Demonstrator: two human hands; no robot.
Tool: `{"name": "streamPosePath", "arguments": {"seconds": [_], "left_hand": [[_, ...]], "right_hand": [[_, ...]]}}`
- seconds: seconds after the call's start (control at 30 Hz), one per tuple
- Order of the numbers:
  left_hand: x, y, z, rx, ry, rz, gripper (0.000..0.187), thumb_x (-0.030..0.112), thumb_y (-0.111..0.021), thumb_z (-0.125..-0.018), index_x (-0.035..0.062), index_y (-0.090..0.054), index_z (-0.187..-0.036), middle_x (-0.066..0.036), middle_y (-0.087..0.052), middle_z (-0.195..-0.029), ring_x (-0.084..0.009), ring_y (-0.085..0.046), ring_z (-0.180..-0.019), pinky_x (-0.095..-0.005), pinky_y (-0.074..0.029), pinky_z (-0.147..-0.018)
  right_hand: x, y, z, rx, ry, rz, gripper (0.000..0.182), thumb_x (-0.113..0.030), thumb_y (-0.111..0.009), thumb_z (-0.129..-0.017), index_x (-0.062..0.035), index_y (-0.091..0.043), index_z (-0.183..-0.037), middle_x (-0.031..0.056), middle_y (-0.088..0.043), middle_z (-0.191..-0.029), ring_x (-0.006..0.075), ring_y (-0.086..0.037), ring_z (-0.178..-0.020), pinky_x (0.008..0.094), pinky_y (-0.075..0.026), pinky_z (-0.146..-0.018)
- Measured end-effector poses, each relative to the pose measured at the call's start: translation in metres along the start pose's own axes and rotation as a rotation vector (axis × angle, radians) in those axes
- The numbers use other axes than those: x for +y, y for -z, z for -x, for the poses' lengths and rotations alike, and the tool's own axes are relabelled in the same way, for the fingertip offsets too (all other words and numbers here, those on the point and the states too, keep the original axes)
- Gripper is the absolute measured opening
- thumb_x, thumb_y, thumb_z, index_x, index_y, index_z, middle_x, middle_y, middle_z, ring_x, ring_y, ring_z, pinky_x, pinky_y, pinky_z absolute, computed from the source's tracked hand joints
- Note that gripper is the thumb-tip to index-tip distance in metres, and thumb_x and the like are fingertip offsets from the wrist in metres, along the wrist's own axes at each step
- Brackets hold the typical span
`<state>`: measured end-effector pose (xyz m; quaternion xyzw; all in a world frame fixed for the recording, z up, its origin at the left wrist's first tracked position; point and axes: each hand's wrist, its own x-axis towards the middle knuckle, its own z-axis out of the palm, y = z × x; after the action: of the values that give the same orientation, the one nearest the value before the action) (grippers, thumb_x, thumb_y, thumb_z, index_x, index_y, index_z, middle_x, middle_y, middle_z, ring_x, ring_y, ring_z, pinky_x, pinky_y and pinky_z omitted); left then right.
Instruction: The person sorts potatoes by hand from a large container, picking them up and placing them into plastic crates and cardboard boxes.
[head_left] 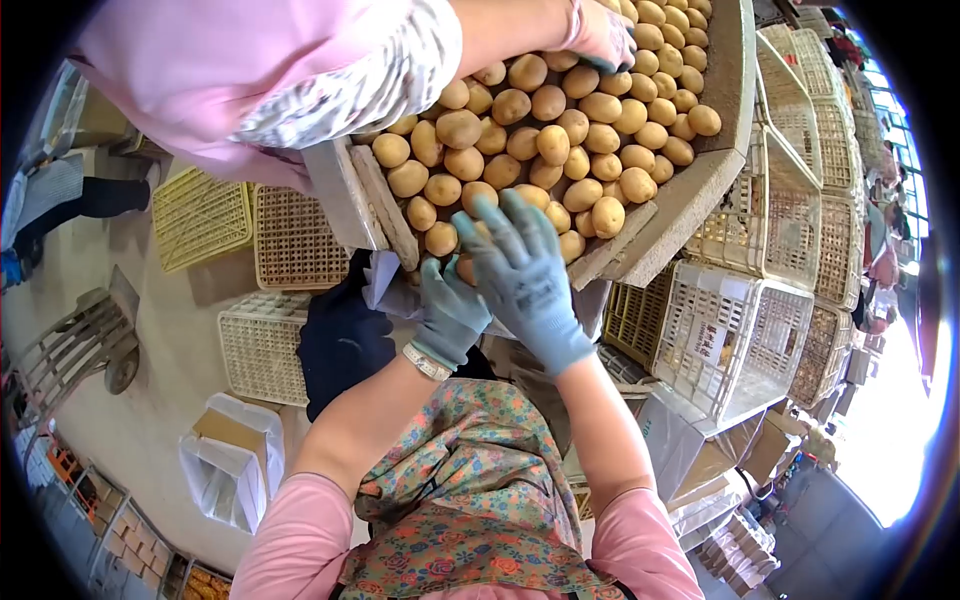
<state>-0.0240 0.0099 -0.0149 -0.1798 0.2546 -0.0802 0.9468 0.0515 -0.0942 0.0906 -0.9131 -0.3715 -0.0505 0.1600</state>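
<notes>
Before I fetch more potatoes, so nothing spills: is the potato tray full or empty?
Well filled, not empty: potatoes lie close together across the tray, with dark gaps between some. The far end is out of view.

Grey-blue gloves [525, 285], pink sleeves [302, 535], a pale wristband [427, 362] and a floral, multicoloured apron [465, 500].

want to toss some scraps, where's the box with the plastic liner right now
In the head view, the plastic-lined box sits on the floor to the person's left, just below the pale crate in the picture.
</notes>
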Motion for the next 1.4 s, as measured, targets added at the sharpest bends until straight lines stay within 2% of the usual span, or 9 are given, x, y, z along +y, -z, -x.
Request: {"name": "streamPosePath", "arguments": {"seconds": [0.13,0.67,0.8,0.83,1.0,1.07,1.23,1.3,1.4], "left_hand": [[-0.006,-0.026,0.007,0.254,-0.049,-0.298,0.076,0.064,-0.039,-0.1,0.0172,-0.039,-0.16,-0.011,-0.043,-0.16,-0.0341,-0.045,-0.146,-0.057,-0.043,-0.115],[0.012,0.003,0.005,-0.286,-0.01,-0.198,0.048,0.042,-0.037,-0.11,0.0114,-0.047,-0.145,-0.012,-0.054,-0.15,-0.0329,-0.052,-0.138,-0.052,-0.042,-0.119],[0.008,-0.007,0.011,-0.274,-0.06,-0.325,0.037,0.031,-0.036,-0.112,0.011,-0.048,-0.141,-0.011,-0.055,-0.147,-0.0287,-0.055,-0.135,-0.0478,-0.046,-0.115],[0.002,-0.025,0.007,0.337,-0.085,-0.282,0.074,0.061,-0.037,-0.1,0.0094,-0.044,-0.152,-0.019,-0.046,-0.152,-0.0439,-0.05,-0.137,-0.0618,-0.046,-0.111],[0.013,-0.004,0.002,-0.258,0.228,0.108,0.077,0.063,-0.036,-0.1,0.0106,-0.04,-0.156,-0.02,-0.042,-0.156,-0.0447,-0.046,-0.141,-0.0675,-0.041,-0.113],[0.003,-0.019,0.007,0.073,0.001,-0.168,0.075,0.061,-0.035,-0.101,0.0128,-0.037,-0.159,-0.017,-0.039,-0.161,-0.0431,-0.039,-0.148,-0.0679,-0.035,-0.118],[0.003,-0.03,0.009,0.065,0.002,-0.219,0.069,0.058,-0.038,-0.105,0.0194,-0.036,-0.162,-0.011,-0.035,-0.166,-0.0411,-0.035,-0.152,-0.0709,-0.029,-0.121],[0.003,-0.028,0.009,0.087,-0.001,-0.194,0.069,0.058,-0.038,-0.105,0.0192,-0.036,-0.162,-0.012,-0.035,-0.166,-0.0409,-0.035,-0.152,-0.0708,-0.029,-0.121],[0.001,-0.031,0.005,0.118,0.0,-0.2,0.069,0.058,-0.038,-0.105,0.0188,-0.035,-0.162,-0.012,-0.035,-0.165,-0.0404,-0.035,-0.152,-0.0709,-0.03,-0.12]], "right_hand": [[0.024,0.004,0.02,-0.187,-0.04,0.182,0.041,-0.024,-0.066,-0.096,-0.0152,-0.066,-0.136,0.0054,-0.061,-0.145,0.0296,-0.057,-0.134,0.0507,-0.04,-0.117],[-0.03,-0.035,0.068,-0.006,-0.485,-0.236,0.049,-0.02,-0.078,-0.089,-0.0068,-0.061,-0.133,0.0156,-0.065,-0.132,0.0352,-0.068,-0.106,0.0415,-0.056,-0.092],[-0.038,-0.016,0.07,0.187,-0.748,-0.85,0.049,-0.007,-0.076,-0.091,-0.0035,-0.058,-0.137,0.013,-0.065,-0.126,0.0254,-0.068,-0.109,0.0376,-0.056,-0.097],[-0.044,-0.003,0.069,0.229,-0.907,-1.212,0.05,-0.011,-0.072,-0.095,-0.0039,-0.055,-0.141,0.0119,-0.064,-0.126,0.0233,-0.068,-0.108,0.0365,-0.056,-0.096],[-0.044,0.006,0.078,0.288,-1.006,-2.059,0.05,-0.029,-0.058,-0.106,-0.0071,-0.047,-0.149,0.0093,-0.064,-0.123,0.0166,-0.066,-0.096,0.0312,-0.056,-0.083],[-0.043,0.009,0.094,0.283,-1.029,-2.076,0.043,-0.032,-0.06,-0.105,-0.0076,-0.055,-0.14,0.0084,-0.063,-0.123,0.012,-0.058,-0.084,0.0252,-0.049,-0.07],[-0.006,0.053,0.207,0.033,-0.988,-0.366,0.023,-0.018,-0.063,-0.099,-0.0012,-0.071,-0.113,0.0163,-0.069,-0.106,0.0284,-0.067,-0.098,0.0389,-0.053,-0.089],[0.01,0.059,0.296,-0.546,-0.914,0.143,0.032,-0.024,-0.067,-0.098,-0.006,-0.069,-0.124,0.02,-0.071,-0.115,0.0382,-0.069,-0.103,0.044,-0.056,-0.091],[-0.002,0.058,0.286,-0.66,-1.02,-0.057,0.036,-0.025,-0.067,-0.098,-0.0067,-0.067,-0.129,0.0198,-0.071,-0.118,0.0385,-0.069,-0.108,0.0463,-0.057,-0.091]]}}
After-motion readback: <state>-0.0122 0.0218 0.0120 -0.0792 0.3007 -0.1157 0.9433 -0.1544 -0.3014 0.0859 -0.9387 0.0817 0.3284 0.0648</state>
